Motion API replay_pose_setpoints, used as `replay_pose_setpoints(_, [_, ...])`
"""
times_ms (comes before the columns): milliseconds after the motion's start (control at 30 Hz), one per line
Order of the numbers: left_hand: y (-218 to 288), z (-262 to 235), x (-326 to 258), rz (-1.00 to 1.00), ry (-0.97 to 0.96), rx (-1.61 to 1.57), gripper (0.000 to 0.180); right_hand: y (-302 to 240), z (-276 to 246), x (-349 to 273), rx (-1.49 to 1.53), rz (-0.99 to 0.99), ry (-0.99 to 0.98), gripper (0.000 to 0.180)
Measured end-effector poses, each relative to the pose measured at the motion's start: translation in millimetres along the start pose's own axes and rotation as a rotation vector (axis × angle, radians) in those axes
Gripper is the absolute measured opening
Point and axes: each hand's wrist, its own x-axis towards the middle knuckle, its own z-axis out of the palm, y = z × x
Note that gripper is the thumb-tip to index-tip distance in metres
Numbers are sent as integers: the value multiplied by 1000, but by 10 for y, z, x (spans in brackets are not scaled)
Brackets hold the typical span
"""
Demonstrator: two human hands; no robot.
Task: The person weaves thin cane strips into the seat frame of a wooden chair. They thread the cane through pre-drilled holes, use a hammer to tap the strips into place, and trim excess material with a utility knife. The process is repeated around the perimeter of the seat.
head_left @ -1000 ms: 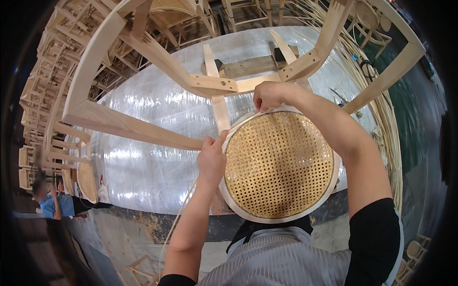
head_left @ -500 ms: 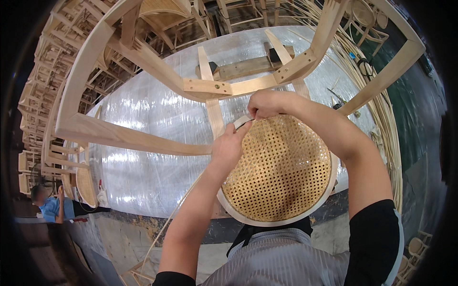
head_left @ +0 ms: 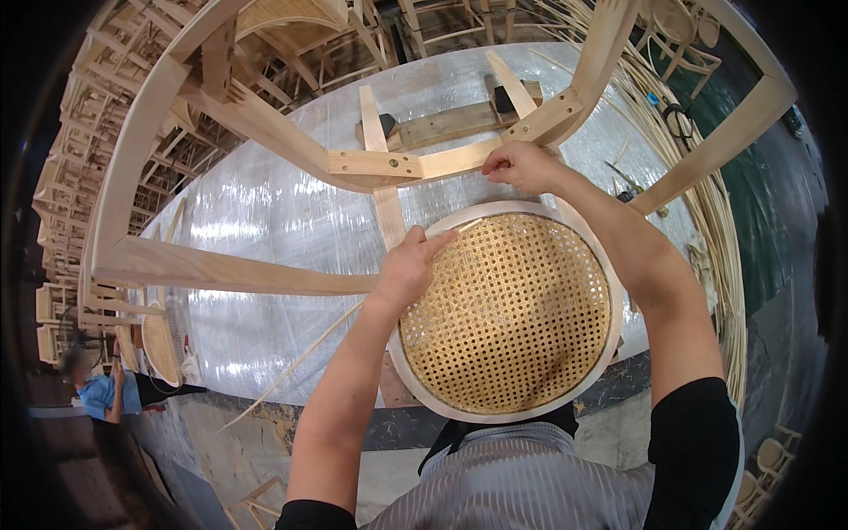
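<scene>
A round woven cane seat (head_left: 512, 318) in a pale wooden ring lies close in front of my body. My left hand (head_left: 411, 265) rests at its upper left rim, index finger stretched along the edge and the other fingers curled. A thin pale cane strip (head_left: 296, 364) runs up from the lower left, passes behind my left forearm toward that hand, and shows again past the fingertip. Raised beyond the seat's far rim, my right hand (head_left: 521, 168) has its fingers curled together near the curved wooden frame (head_left: 459, 161). Whatever it may pinch is too small to see.
The chair frame's long legs (head_left: 238, 269) reach out left and right over a plastic-covered table (head_left: 265, 221). Long cane lengths (head_left: 707, 221) lie along the right edge. Stacked chair frames (head_left: 97, 168) fill the far left; a person in blue (head_left: 110, 393) is below them.
My right hand has lifted off the seat's rim and moved up and right toward the frame. My left hand has slid slightly left and down. The pale band between the hands no longer shows.
</scene>
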Motion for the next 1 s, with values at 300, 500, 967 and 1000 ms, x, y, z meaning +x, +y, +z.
replay_pose_setpoints(300, [32,7,34,-99,31,-23,45,19,138,54,-27,-1,-43,27])
replay_pose_setpoints(500, [116,128,53,-198,124,24,39,-55,305,76,-39,41,-273,38])
replay_pose_setpoints(967, [163,103,41,-255,127,105,49,-100,544,107,0,143,-253,48])
replay_pose_setpoints(1000, [145,106,27,-251,108,142,51,-129,574,108,-30,117,-235,46])
